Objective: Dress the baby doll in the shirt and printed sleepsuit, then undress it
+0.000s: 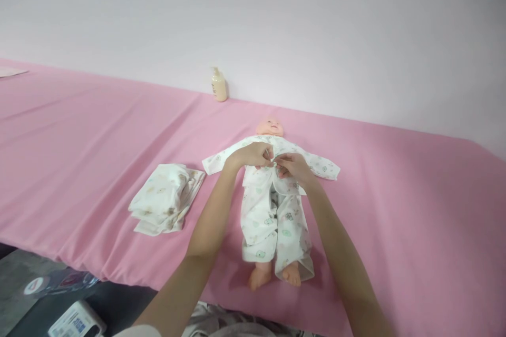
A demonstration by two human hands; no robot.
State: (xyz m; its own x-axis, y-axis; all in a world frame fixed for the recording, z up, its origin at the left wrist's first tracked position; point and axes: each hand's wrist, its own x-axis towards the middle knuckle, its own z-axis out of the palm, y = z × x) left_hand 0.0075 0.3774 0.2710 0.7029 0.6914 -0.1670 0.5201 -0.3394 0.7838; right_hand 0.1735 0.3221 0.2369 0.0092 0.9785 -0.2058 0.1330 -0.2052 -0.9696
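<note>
A baby doll (270,127) lies on its back, dressed in a white printed jacket (290,185) and matching trousers (259,221). Its bare feet point toward me. Over the doll's chest, my left hand (256,155) pinches the front edge of the jacket. My right hand (293,166) pinches the opposite edge close beside it. A small pale button (274,164) shows between the fingertips of both hands. Below the hands the jacket front falls apart at the hem. Whether the button is through its hole cannot be made out.
Folded white printed cloth (166,197) lies left of the doll on the pink sheet (415,231). A pump bottle (219,85) stands by the white wall (253,37). Below the table's left edge are a plastic bottle (59,281) and a white device (77,321).
</note>
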